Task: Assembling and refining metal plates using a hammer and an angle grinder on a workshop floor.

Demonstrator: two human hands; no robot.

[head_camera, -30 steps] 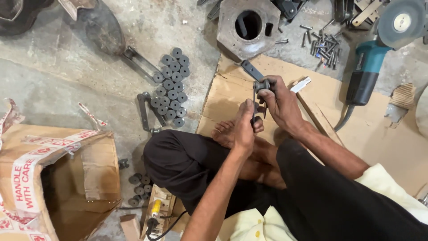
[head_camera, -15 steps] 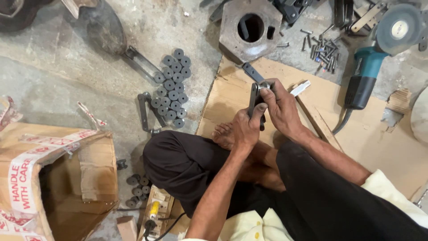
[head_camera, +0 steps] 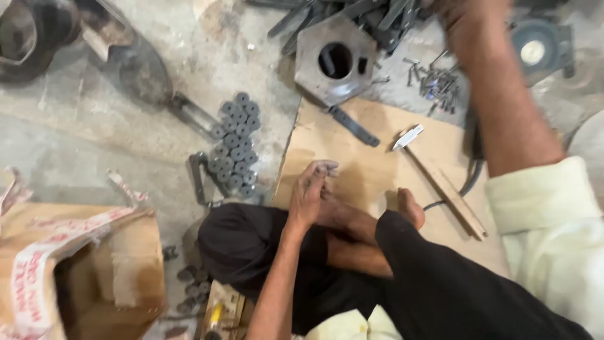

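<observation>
I sit cross-legged on a cardboard sheet (head_camera: 314, 135). My left hand (head_camera: 310, 189) rests on my bare foot with its fingers loosely bent and nothing visible in them. My right hand (head_camera: 467, 22) is stretched far up to the top edge, blurred, over a scatter of bolts (head_camera: 433, 83) and dark metal bars (head_camera: 352, 12). Its grip is hidden. A dark flat metal bar (head_camera: 354, 126) lies alone on the cardboard below a hexagonal metal plate (head_camera: 335, 62) with a round hole.
Several round dark metal pieces (head_camera: 234, 141) lie clustered on the concrete at left. An open cardboard box (head_camera: 82, 271) stands bottom left. A small white piece (head_camera: 408, 136) and a wooden strip (head_camera: 448, 192) lie on the cardboard. A power tool (head_camera: 535, 49) sits top right.
Both hands let go of the metal piece they held together. My right arm swung up toward the bolts and bars at the top. My left hand dropped onto my foot.
</observation>
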